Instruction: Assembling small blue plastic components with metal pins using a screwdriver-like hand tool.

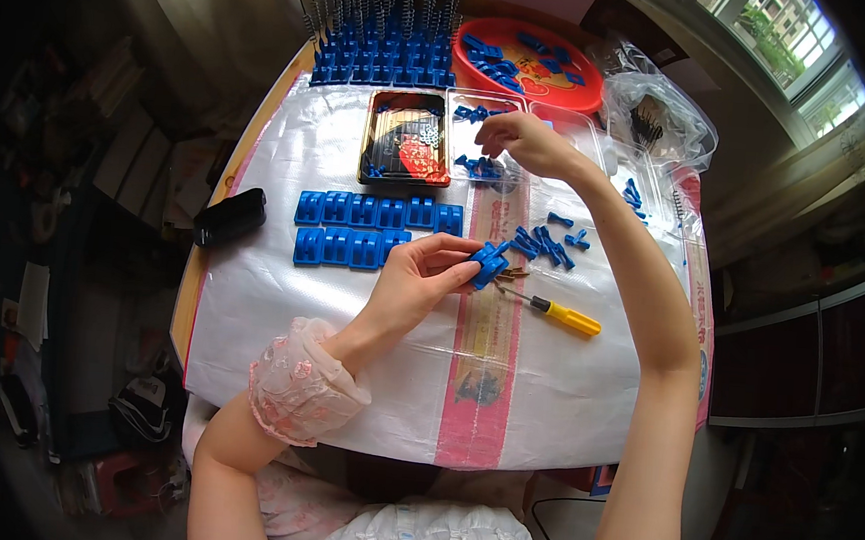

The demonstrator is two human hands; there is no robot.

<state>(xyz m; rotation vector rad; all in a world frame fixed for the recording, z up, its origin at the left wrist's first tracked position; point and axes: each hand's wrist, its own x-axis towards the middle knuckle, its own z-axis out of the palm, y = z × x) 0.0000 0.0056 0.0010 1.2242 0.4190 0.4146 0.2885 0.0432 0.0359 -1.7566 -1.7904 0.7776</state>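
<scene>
My left hand [413, 287] is closed, pinching a blue plastic part [489, 265] above the mat. Up over a clear plastic tray [459, 139], my right hand [525, 142] hangs with bent fingers a little apart, and nothing shows between them. Small blue pieces [480, 167] lie in that tray beneath it. Just right of the held part is a loose group of narrow blue pieces [544, 246]. A screwdriver [568, 318] with a yellow handle rests close by, its tip near some small brass-coloured pieces [515, 273].
Two rows of blue blocks [352, 209] stand left of centre, below a black patterned tray [407, 140]. Behind are many blue parts with upright metal coils [383, 46], a red basin [585, 98] and a plastic bag [679, 117]. A black case [230, 218] sits at the left edge.
</scene>
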